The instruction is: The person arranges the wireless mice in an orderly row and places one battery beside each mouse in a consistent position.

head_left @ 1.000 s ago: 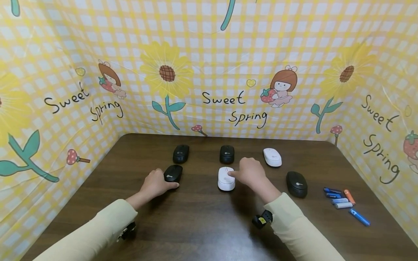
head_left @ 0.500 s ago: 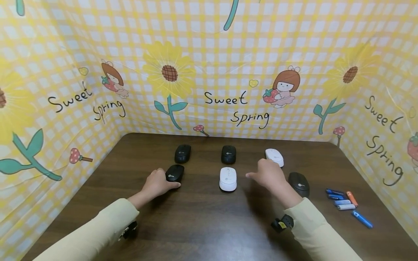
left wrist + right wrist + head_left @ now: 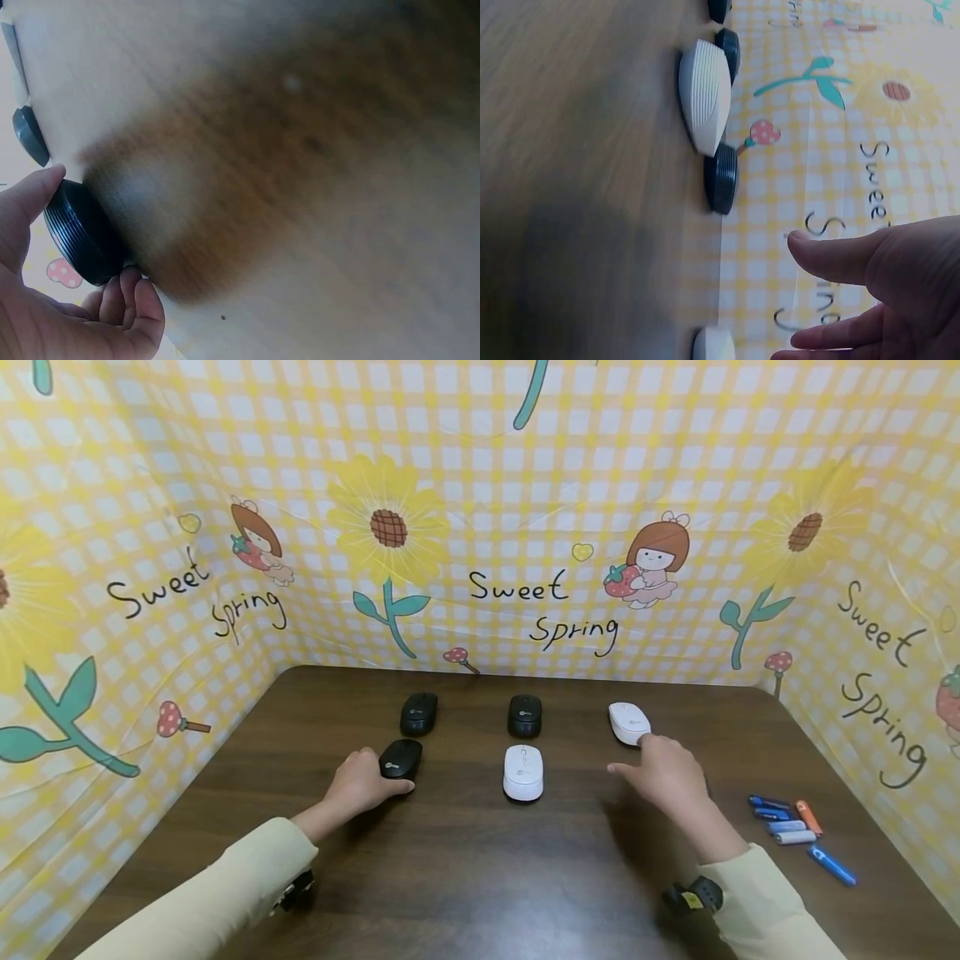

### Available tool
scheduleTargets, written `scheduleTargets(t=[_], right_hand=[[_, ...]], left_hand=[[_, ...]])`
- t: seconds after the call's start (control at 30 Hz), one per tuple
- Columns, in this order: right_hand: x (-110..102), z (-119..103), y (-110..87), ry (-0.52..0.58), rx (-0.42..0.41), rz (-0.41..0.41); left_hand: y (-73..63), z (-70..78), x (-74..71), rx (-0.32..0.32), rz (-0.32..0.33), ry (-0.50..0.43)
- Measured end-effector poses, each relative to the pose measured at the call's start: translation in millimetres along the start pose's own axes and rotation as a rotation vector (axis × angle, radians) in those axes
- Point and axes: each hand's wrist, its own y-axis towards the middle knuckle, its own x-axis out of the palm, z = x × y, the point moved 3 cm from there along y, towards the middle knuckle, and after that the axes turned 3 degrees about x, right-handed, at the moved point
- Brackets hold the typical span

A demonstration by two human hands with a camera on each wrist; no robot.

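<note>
In the head view my left hand (image 3: pixel 360 781) holds a black computer mouse (image 3: pixel 401 758) on the wooden table, thumb at its near end. The left wrist view shows thumb and curled fingers at opposite sides of that black mouse (image 3: pixel 82 232). My right hand (image 3: pixel 670 774) is over the table's right part, holding nothing. In the right wrist view, the right hand (image 3: pixel 892 285) has its thumb spread from its extended fingers. It overlaps the near end of a white mouse (image 3: pixel 627 722) and hides nearly all of another black mouse. A second white mouse (image 3: pixel 522 772) lies mid-table.
Two more black mice, one back left (image 3: pixel 418 714) and one back centre (image 3: pixel 524 716), lie in the far row. Several batteries, among them an orange battery (image 3: pixel 808 816) and a blue battery (image 3: pixel 832 865), lie at the right. A yellow checked cloth (image 3: pixel 495 510) surrounds the table.
My right hand has moved right, away from the middle white mouse, past the back-right white mouse to over the right-hand black mouse. My left hand has stayed on its black mouse.
</note>
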Motion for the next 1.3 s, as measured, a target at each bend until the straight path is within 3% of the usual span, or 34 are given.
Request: scheduleTargets(t=[0.63,1.3], right_hand=[[-1.9,68.3,-14.7,-0.005,0.161,-0.053],[8.6,87.6,-5.3,-0.005,0.142,-0.111]], left_hand=[[-0.7,2.5,-1.1,-0.005,-0.005,0.003],[-0.4,1.2,-1.1,-0.01,-0.007,0.001]])
